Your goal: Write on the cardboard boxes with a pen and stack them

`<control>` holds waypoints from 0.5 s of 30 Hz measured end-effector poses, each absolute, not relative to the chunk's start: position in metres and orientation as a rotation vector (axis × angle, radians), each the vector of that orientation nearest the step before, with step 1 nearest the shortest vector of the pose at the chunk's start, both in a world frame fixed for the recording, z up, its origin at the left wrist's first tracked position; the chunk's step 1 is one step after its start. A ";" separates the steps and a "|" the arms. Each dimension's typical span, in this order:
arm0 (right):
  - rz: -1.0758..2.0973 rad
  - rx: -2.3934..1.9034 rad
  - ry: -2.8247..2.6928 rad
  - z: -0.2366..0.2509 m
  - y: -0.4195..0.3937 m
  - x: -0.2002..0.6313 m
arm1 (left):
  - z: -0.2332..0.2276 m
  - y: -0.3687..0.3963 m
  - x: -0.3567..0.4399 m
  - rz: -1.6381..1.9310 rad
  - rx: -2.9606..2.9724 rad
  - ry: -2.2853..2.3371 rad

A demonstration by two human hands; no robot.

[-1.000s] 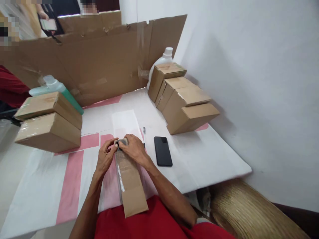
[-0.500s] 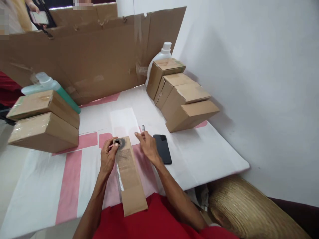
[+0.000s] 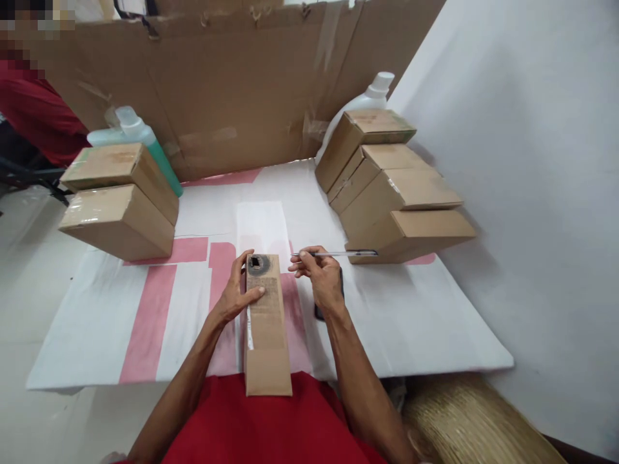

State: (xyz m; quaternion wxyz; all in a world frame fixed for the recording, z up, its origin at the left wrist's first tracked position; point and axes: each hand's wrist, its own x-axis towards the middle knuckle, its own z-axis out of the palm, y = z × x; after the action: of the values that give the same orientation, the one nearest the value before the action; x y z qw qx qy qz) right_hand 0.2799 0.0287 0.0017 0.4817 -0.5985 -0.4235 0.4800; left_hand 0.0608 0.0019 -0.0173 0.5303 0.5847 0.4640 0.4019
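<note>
A long, narrow cardboard box (image 3: 268, 325) lies in front of me, its near end against my red shirt. Dark scribbled shading covers part of its top, and a small dark hole sits within a shaded patch at the far end. My left hand (image 3: 238, 293) grips the box's left side, thumb pressed on the top face. To the right of the box, my right hand (image 3: 323, 274) is raised and pinches a pen (image 3: 355, 253), which lies roughly level with its tip pointing left. A black phone (image 3: 320, 312) on the table is partly hidden beneath my right hand.
Brown boxes (image 3: 128, 219) stand at left before a bottle of green liquid (image 3: 164, 164). Several more boxes (image 3: 382, 206) line the right side, with a white bottle (image 3: 367, 96) behind. A cardboard panel (image 3: 217, 90) closes the back. White paper (image 3: 261, 219) lies mid-table; a person's red sleeve (image 3: 39, 109) shows far left.
My right hand has lifted slightly and turned the pen from upright to level. My left thumb has moved from the hole down onto the shaded area. The box sits straighter; the view has shifted.
</note>
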 end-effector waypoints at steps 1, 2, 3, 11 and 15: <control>1.229 -1.308 -0.968 0.009 0.027 0.274 | -0.017 0.002 0.062 0.967 1.405 1.114; 1.276 -1.191 -0.941 0.015 0.025 0.267 | -0.018 0.002 0.063 0.977 1.418 1.118; 1.306 -1.123 -0.956 0.020 0.022 0.259 | -0.018 0.002 0.064 0.984 1.431 1.118; 1.408 -1.023 -1.110 0.023 0.011 0.230 | -0.022 0.001 0.065 1.016 1.422 1.114; 1.373 -1.036 -1.068 0.020 0.011 0.228 | -0.022 0.001 0.066 1.030 1.425 1.107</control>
State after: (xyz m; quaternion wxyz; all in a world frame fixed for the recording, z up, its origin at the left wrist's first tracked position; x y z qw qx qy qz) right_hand 0.2280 0.0114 0.0200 0.5299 -0.4340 -0.4475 0.5750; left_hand 0.0659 0.0008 -0.0221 0.5072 0.5911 0.4593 0.4270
